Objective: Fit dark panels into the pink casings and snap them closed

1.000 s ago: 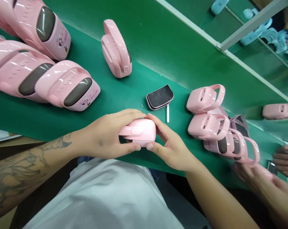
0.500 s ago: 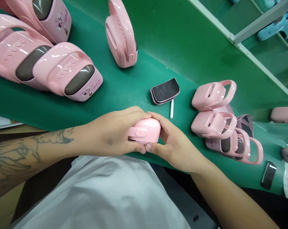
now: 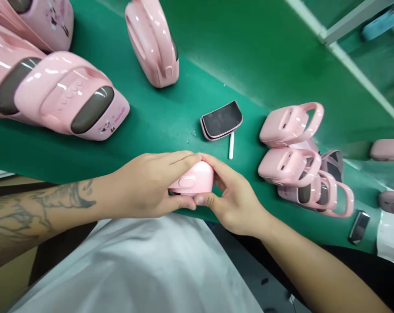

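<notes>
Between both hands, near the bench's front edge, is a glossy pink plastic housing (image 3: 197, 178) with a small oval button on its end. My left hand (image 3: 157, 184) wraps its left side and covers most of it. Closed on the right end is my right hand (image 3: 231, 198), its thumb at the lower edge and its fingers over the top. A dark gap shows along the lower left edge of the housing. Just beyond the hands lies a dark panel with a pink rim (image 3: 222, 121), beside a short white stick (image 3: 231, 146).
Larger pink handled housings with dark windows (image 3: 73, 95) crowd the left, and another pink housing (image 3: 153, 45) stands at the back. Several more pink handled units (image 3: 281, 165) are piled on the right, near a black rectangular object (image 3: 359, 227). A metal rail (image 3: 346, 61) borders the green bench (image 3: 170, 117).
The view has shifted slightly, so the bench items sit a little differently in the picture. Both hands keep their hold on the pink housing, which has turned or tilted only slightly.
</notes>
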`<state>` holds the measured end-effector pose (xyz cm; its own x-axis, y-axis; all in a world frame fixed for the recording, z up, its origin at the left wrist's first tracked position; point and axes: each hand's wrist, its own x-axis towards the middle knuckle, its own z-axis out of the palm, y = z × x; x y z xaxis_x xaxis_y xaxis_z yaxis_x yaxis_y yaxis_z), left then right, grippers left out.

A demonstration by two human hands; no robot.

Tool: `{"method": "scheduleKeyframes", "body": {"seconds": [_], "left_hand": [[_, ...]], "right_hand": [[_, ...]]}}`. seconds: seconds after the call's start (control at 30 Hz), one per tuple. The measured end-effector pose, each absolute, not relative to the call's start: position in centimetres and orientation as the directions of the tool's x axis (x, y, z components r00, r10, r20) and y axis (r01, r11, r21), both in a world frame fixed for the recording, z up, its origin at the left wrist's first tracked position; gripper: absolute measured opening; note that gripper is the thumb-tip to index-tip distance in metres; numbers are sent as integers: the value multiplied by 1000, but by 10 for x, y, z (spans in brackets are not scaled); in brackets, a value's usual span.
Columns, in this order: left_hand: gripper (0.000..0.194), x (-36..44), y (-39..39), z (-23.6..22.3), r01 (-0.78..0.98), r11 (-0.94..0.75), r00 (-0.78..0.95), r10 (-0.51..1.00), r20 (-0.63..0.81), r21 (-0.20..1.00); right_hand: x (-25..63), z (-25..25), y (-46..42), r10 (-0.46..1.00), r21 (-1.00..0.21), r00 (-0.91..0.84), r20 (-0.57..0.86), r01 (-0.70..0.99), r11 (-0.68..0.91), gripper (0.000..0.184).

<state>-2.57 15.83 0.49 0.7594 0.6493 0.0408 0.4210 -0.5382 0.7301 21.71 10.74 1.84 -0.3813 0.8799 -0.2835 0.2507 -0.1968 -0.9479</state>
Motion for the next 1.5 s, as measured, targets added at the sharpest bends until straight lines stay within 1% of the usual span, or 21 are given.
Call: {"method": "scheduleKeyframes", "body": {"seconds": [0.1,0.17,0.23,0.33,0.47,0.57,0.67,0.87,0.93,1.0,1.1,1.17,1.3,1.33,1.43,1.5], "left_hand": [[65,-25,163,12,482,-479,758,648,-75,733],[64,-25,165,14,494,-455,754,648,-105,741],[62,-26,166,14,482,-439,755,647,-105,758],[65,-27,166,12,446,-427,751,657,-69,787],[66,-25,165,12,422,-386,729,682,-54,821],[66,-23,166,15,419,-324,691,719,-67,848],[63,-22,167,16,420,-249,656,748,-102,873],[70,-25,173,15,439,-76,597,770,-226,895],[69,-26,175,16,441,-25,586,765,-267,897],[68,-25,177,19,450,-4,586,756,-292,893],[69,-24,181,21,481,-21,593,744,-307,876],[76,-29,184,19,505,-73,612,733,-297,860],[108,-51,182,0,495,-182,614,765,-194,849],[107,-56,178,-8,484,-176,613,768,-188,857],[88,-59,162,-27,449,-124,567,805,-175,885],[58,-52,149,-29,375,-135,523,847,-89,917]], "right_hand": [[219,13,104,884,-944,-373,-280,276,-183,78],[221,9,100,900,-939,-348,-262,308,-154,83],[222,5,96,906,-935,-344,-246,329,-129,89],[222,4,95,901,-934,-365,-234,340,-104,96],[218,7,97,914,-937,-345,-212,337,-90,91],[214,7,98,925,-951,-311,-217,281,-129,85],[211,7,99,927,-953,-266,-265,220,-210,85],[205,13,110,908,-933,-225,-353,157,-324,88],[204,15,113,902,-925,-214,-374,156,-346,88],[203,16,116,898,-920,-210,-387,160,-359,89],[202,17,118,896,-917,-213,-391,177,-358,91],[203,16,118,901,-924,-225,-371,190,-333,90],[211,7,112,915,-945,-256,-313,180,-273,86],[213,3,109,917,-950,-257,-306,146,-276,84],[219,-14,94,944,-964,-209,-255,-28,-266,80],[220,-27,82,975,-976,-109,-195,-78,-204,75]]}}
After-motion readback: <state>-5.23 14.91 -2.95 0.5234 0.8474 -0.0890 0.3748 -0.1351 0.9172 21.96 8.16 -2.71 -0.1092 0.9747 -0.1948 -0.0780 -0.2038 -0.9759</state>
